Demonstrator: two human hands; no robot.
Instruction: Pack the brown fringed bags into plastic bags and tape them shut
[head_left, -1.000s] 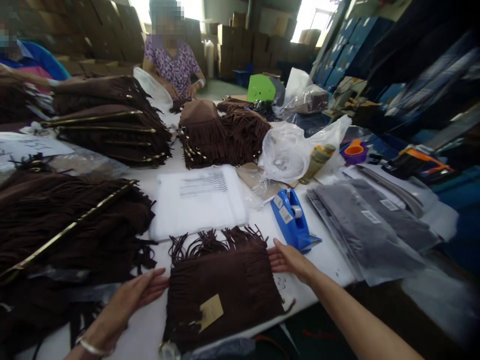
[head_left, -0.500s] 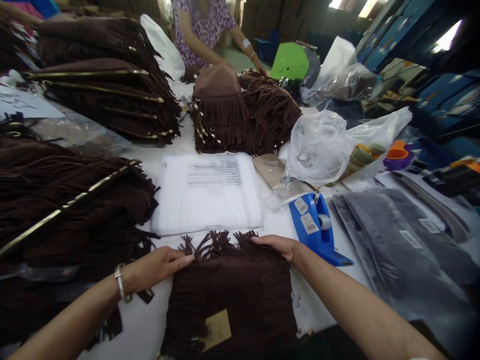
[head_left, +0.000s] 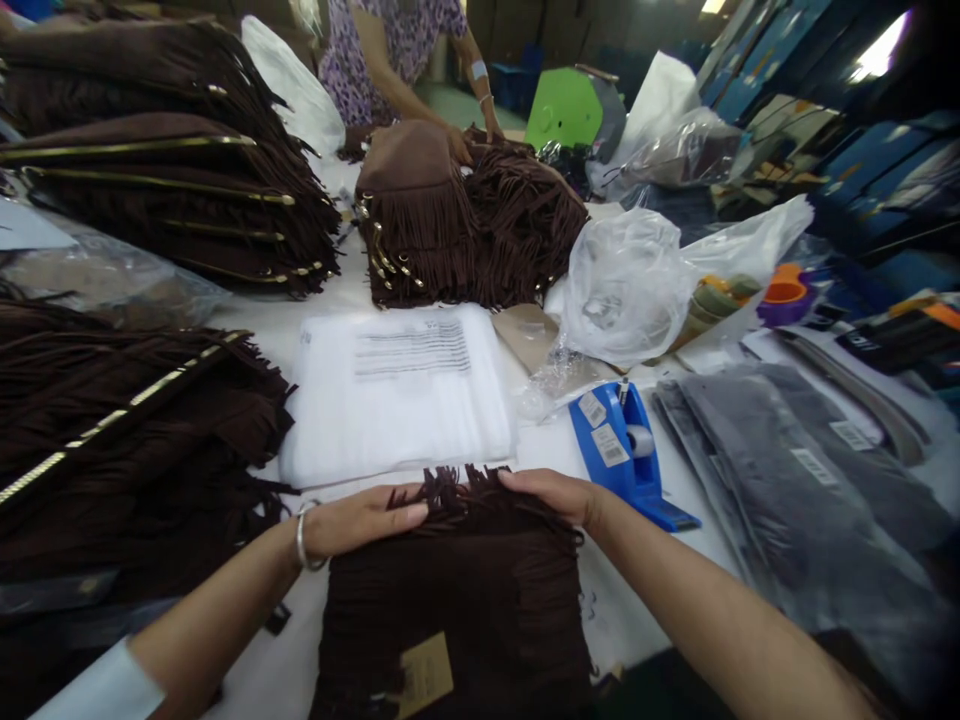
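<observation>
A dark brown fringed bag (head_left: 457, 600) lies flat in front of me on the white table, with a tan paper tag (head_left: 426, 675) near its bottom. My left hand (head_left: 371, 518) grips the far left of the bag, thumb on top and fingers at the fringe. At the far right corner, my right hand (head_left: 551, 492) holds the fringed edge, most of its fingers hidden beyond the bag. Just past both hands is a stack of white plastic bags (head_left: 397, 420) with printed lines.
Piles of brown fringed bags stand at left (head_left: 112, 420) and beyond (head_left: 480, 220). A blue tape dispenser (head_left: 619, 450) is right of my right hand, with grey bagged items (head_left: 795, 480) further right. Opposite, a person (head_left: 397, 60) has their hands on the far pile.
My left hand has slid right along the fringe, toward my right hand, which stays at its corner. The view has shifted slightly. The other person's hand has moved onto the far pile.
</observation>
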